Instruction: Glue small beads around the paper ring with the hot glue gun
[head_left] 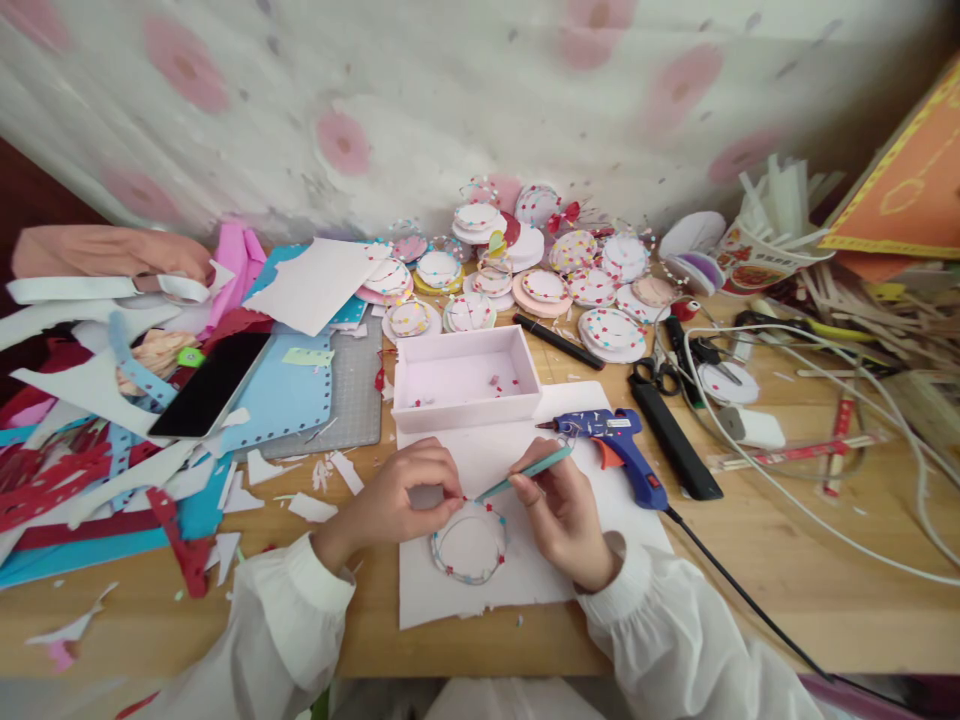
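Pinched between the thumb and forefinger of my left hand (pixel 420 490) is part of a thin wire ring (pixel 470 578) dotted with red and blue bits. My right hand (pixel 559 510) grips teal tweezers (pixel 541 463), whose tip reaches the top of the ring beside my left fingertips. The ring rests over a white paper sheet (pixel 420 600). Just beyond my hands stands an open pale pink box (pixel 466 412) with a few small red pieces inside. A blue glue gun (pixel 634 450) lies right of the box, near my right hand.
Decorated paper discs (pixel 613 333) with beaded rings crowd the back. Paper scraps and a phone (pixel 214 385) cover the left side. To the right are scissors (pixel 658 374), a black case (pixel 675 440), a white cable (pixel 817 520), a charger (pixel 752 427) and a paper cup (pixel 765 262).
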